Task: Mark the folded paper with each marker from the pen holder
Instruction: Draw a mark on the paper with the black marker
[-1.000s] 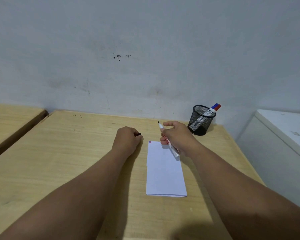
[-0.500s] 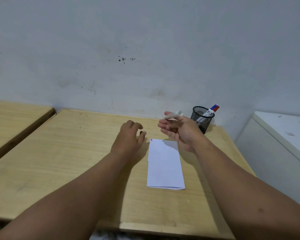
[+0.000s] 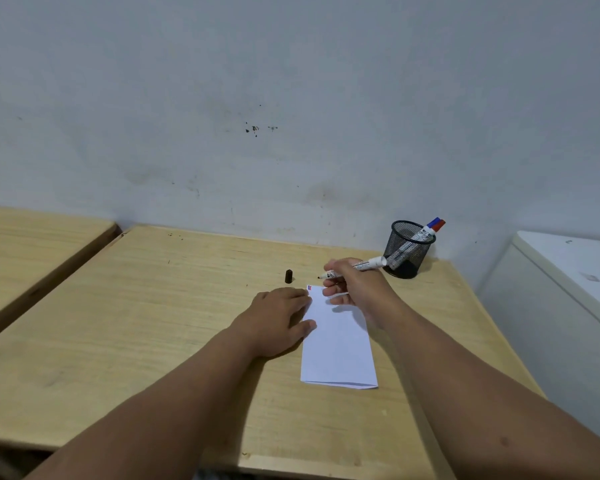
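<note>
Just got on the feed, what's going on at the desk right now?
A person is marking a folded paper. The left hand presses on its left edge, and the right hand holds an uncapped black marker above its top corner, where red and blue marks show. The black cap stands on the desk. Two markers sit in the mesh holder.

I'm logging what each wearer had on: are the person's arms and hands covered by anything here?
No. Both forearms are bare up to the frame edge, with no sleeves in view. The left hand and right hand show no gloves, rings, watch or bands.
</note>
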